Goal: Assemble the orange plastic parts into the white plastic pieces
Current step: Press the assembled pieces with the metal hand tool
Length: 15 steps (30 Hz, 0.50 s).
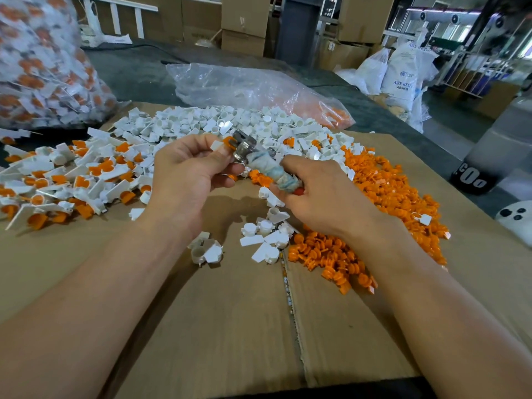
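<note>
My left hand (190, 168) pinches a white plastic piece (216, 145) with an orange part (229, 141) in it, held above the cardboard. My right hand (319, 194) grips a tape-wrapped tool (273, 171) whose metal head (244, 146) presses against that orange part. Loose orange parts (388, 191) lie heaped to the right. White pieces (230, 122) are piled at the back. Assembled orange-and-white pieces (72, 177) spread out on the left. A few white pieces (264, 237) lie just below my hands.
Flattened cardboard (230, 326) covers the table. A full clear bag of assembled pieces (43, 67) stands at the far left. A limp plastic bag with orange parts (259, 87) lies behind the white pile. Cardboard boxes (244, 21) and white sacks (400, 73) stand beyond.
</note>
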Each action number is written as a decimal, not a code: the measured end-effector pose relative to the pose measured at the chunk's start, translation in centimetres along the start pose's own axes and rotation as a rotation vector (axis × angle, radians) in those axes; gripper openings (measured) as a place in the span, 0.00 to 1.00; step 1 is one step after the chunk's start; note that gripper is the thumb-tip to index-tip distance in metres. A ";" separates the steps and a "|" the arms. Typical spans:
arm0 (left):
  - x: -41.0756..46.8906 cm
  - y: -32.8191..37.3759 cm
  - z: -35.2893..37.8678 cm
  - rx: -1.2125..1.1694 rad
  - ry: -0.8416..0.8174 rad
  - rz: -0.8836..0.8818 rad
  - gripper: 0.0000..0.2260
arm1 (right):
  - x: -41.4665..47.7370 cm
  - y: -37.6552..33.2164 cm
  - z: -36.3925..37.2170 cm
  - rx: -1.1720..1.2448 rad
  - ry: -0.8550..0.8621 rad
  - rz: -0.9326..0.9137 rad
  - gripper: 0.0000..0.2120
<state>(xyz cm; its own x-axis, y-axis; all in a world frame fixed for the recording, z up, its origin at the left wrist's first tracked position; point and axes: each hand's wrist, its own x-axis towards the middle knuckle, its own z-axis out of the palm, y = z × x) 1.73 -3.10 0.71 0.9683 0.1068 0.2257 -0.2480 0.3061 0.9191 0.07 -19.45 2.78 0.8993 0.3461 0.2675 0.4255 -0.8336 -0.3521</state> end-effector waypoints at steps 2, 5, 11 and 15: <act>0.0 0.0 -0.1 0.000 0.001 -0.006 0.11 | 0.0 0.0 0.1 -0.010 -0.003 0.003 0.07; 0.0 -0.1 -0.2 -0.001 0.004 -0.023 0.12 | 0.1 0.0 0.2 -0.022 0.002 0.000 0.06; 0.0 0.0 -0.2 -0.005 0.016 -0.050 0.12 | 0.2 0.1 0.5 -0.048 0.012 -0.002 0.07; 0.0 0.1 -0.1 -0.016 0.024 -0.068 0.12 | 0.3 0.1 0.6 -0.060 0.008 0.008 0.07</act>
<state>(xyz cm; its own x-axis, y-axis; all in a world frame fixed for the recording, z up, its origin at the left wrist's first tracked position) 1.68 -2.95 0.71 0.9820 0.1080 0.1547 -0.1821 0.3286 0.9267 0.49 -19.21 2.29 0.9018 0.3358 0.2719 0.4110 -0.8609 -0.2998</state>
